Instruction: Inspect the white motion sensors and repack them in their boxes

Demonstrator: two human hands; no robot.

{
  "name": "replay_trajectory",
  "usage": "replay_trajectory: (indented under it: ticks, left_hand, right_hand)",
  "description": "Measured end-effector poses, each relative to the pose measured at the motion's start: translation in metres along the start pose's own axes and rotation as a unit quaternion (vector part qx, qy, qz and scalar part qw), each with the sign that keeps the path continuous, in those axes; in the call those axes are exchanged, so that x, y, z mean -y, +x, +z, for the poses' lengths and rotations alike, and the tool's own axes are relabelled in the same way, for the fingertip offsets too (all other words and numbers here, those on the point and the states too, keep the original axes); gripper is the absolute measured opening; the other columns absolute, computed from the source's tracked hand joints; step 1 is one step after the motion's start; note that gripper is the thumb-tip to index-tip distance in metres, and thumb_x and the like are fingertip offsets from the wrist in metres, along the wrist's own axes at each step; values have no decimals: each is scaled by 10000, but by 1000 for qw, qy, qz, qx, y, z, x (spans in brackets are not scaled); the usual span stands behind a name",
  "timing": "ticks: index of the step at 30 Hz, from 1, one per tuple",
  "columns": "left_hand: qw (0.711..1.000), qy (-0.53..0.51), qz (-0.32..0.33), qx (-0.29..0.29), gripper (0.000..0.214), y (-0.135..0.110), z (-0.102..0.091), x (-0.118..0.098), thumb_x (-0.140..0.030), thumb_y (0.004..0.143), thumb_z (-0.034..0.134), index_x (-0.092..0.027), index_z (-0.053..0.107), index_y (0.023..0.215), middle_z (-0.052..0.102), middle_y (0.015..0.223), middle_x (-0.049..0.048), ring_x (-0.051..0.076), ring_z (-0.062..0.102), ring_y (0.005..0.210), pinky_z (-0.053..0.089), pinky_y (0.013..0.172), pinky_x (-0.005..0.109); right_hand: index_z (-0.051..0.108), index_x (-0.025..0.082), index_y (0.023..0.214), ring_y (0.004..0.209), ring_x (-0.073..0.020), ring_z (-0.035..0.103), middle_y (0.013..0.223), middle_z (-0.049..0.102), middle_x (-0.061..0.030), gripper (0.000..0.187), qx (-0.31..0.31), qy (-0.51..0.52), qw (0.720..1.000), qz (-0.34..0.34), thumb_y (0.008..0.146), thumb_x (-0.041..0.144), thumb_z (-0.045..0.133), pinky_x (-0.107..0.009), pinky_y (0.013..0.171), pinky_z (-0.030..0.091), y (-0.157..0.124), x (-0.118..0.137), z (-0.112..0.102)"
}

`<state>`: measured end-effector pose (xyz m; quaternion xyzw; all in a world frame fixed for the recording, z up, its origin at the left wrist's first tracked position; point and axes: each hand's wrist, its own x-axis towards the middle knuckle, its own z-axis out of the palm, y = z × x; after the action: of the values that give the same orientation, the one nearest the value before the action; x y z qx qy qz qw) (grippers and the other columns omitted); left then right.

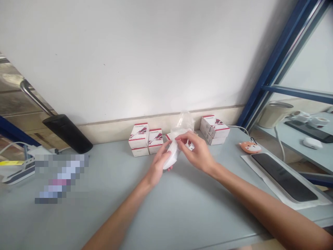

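Observation:
Above the middle of the grey table, my left hand [157, 166] is closed round a white object [170, 160] whose exact kind I cannot make out. My right hand [195, 151] pinches a clear plastic bag [185, 121] at the object's upper end, and the bag's loose part sticks up toward the wall. Behind my hands, partly covered by them and the bag, lies a red and white box. To the left stand small red and white boxes [138, 136], and another stack of such boxes [215, 127] is on the right.
A black cylinder with a metal rod [68, 133] leans at the back left. Near the left edge are a power strip [19, 172] and a pixelated item [61, 178]. On the right lie an orange animal-faced case [250, 147] and a phone-like black slab [284, 177]. A white wall [145, 59] rises behind.

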<state>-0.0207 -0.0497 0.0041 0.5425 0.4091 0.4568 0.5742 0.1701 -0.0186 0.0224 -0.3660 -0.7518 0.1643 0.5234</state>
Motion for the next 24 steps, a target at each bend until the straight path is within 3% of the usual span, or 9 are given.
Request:
replay_trajectory:
  ticks: [5,9,14,17,21,24]
  left_hand:
    - [994,-101,-24,-32,395,2,5,-4,-468,980,555,-247,545,1308,659,887,15,166,615,621,464,585,301]
    - [986,-148,-24,-73,268,2,6,-3,-420,958,626,-260,548,1157,665,895,-8,154,616,637,478,579,282]
    - [980,-190,-14,-49,238,2,6,-4,-459,985,611,-230,615,1051,652,916,5,145,601,737,484,614,264]
    - [972,-229,-37,-40,328,3,4,-7,-512,982,634,-198,669,1071,687,947,35,140,609,719,479,622,271]
    - [969,-239,-43,-41,384,4,1,-7,-505,965,669,-208,676,1208,722,1064,64,169,663,752,505,650,304]
    - [983,-182,-11,-35,400,7,-1,2,-538,991,631,-230,667,1243,719,1224,85,223,699,996,543,817,337]
  right_hand:
    - [702,246,1078,839,-201,653,904,701,-44,158,14,-85,993,-83,1019,201,563,-354,803,511,-5,-10,7]
    - [689,250,1046,899,-213,672,967,722,-57,137,40,-45,996,-71,1018,215,560,-354,817,525,-10,-7,12]
    - [669,256,1016,936,-219,663,1001,698,-59,118,110,32,992,-46,1011,237,553,-377,873,522,-13,12,9]
    - [650,250,953,870,-200,649,909,680,-31,150,138,122,982,26,1031,326,548,-362,846,522,-11,15,8]
    - [572,241,1020,834,-185,622,955,653,-28,317,26,176,959,221,1003,558,579,-356,801,535,-8,2,14]
    - [597,223,1117,925,-206,659,1038,673,-52,452,119,231,926,273,980,652,569,-384,861,561,-7,-10,16]
